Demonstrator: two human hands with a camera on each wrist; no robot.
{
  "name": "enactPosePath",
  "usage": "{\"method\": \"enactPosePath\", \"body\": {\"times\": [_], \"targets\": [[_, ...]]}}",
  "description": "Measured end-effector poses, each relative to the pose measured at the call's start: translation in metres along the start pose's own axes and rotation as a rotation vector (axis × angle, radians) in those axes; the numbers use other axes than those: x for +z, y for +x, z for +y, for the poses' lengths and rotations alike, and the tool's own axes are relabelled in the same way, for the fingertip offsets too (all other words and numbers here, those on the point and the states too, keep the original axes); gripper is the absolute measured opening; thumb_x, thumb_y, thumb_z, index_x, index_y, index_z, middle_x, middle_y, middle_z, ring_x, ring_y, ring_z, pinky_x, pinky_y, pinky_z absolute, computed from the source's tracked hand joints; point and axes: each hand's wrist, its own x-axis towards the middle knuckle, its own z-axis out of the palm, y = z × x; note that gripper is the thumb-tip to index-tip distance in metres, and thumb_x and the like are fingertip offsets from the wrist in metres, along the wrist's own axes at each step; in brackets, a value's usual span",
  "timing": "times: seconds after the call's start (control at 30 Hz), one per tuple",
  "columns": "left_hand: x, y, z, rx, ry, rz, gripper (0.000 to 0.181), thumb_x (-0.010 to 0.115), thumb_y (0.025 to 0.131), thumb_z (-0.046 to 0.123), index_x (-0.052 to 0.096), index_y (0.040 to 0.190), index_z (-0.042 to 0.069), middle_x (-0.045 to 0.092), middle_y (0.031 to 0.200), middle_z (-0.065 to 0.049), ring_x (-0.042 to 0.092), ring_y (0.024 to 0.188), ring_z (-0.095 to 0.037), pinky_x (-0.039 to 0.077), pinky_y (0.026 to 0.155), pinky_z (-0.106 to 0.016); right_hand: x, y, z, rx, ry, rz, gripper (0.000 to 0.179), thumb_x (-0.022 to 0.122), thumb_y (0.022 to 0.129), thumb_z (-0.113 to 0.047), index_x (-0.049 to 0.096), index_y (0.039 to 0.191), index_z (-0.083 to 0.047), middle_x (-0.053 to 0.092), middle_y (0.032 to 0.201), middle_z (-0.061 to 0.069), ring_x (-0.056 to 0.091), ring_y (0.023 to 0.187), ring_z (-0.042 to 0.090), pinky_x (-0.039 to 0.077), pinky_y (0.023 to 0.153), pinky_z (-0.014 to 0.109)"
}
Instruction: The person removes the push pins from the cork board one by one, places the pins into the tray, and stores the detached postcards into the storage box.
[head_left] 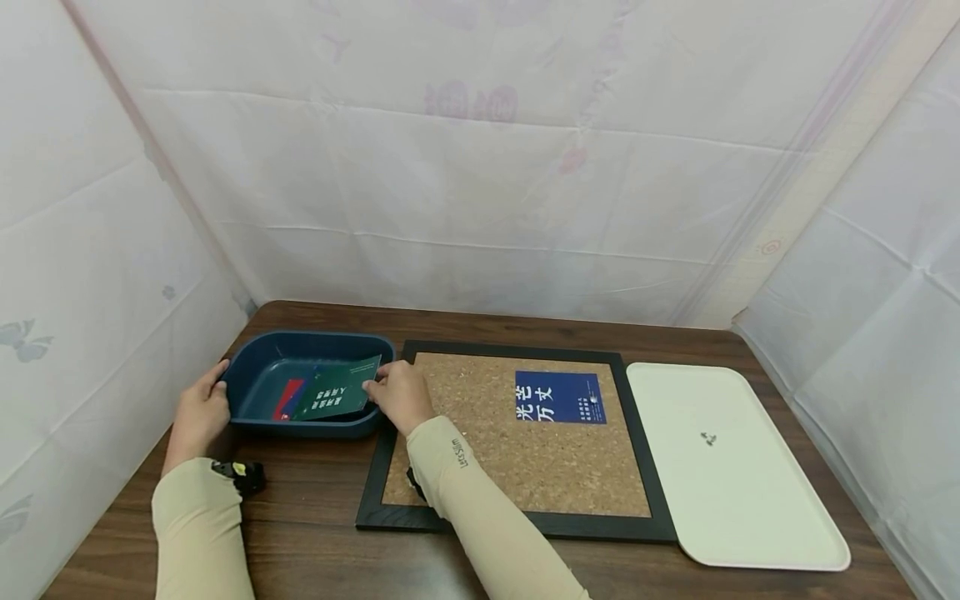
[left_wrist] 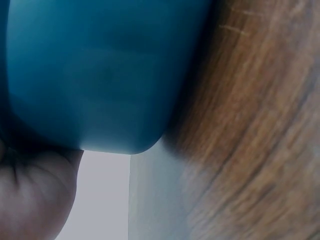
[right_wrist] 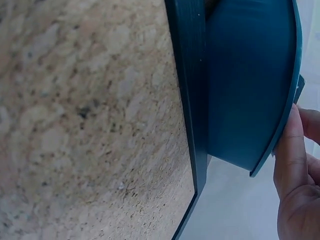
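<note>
At the left of the table is a dark blue plastic basin [head_left: 258, 367]. My left hand [head_left: 201, 412] grips its left rim. My right hand [head_left: 402, 397], at the basin's right rim, pinches the right end of a green card [head_left: 341, 387] with white lettering. That card lies tilted inside the basin, over a red card [head_left: 287, 398] and a purplish-blue edge, both partly covered. In the right wrist view, the fingers [right_wrist: 291, 155] sit against the outside of the basin's rim, and only a dark corner of the card shows.
A black-framed cork board [head_left: 480, 450] lies right of the basin, under my right forearm. On it is a blue card [head_left: 561, 397] with white characters. A white tray [head_left: 735, 483] lies against the board's right side. White sheeting [head_left: 480, 183] hangs behind the table and at both sides.
</note>
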Motion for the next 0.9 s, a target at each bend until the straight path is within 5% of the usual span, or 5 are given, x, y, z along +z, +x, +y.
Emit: {"method": "enactPosePath", "body": {"times": [0.53,0.9], "targets": [[0.000,0.001,0.000,-0.019,0.013,0.005,0.050,0.017,0.104,0.015,0.015,0.153,0.002,0.013,0.152,-0.035,0.021,0.138,-0.052,0.026,0.105,-0.067,0.000,-0.001,0.003,0.014,0.071,-0.053,0.029,0.063,0.094,-0.018,0.067,0.118,-0.001,0.075,0.084,0.003,0.070,0.077,0.010,0.056,0.069,0.023],[-0.002,0.004,0.001,0.046,0.088,0.046,0.049,0.025,0.100,0.007,0.027,0.147,-0.006,0.028,0.142,-0.042,0.042,0.111,-0.046,0.037,0.082,-0.052,-0.009,-0.002,0.007,0.038,0.162,-0.175,0.029,0.057,0.097,-0.011,0.063,0.123,-0.001,0.073,0.091,0.004,0.068,0.088,0.013,0.054,0.073,0.024]]}}
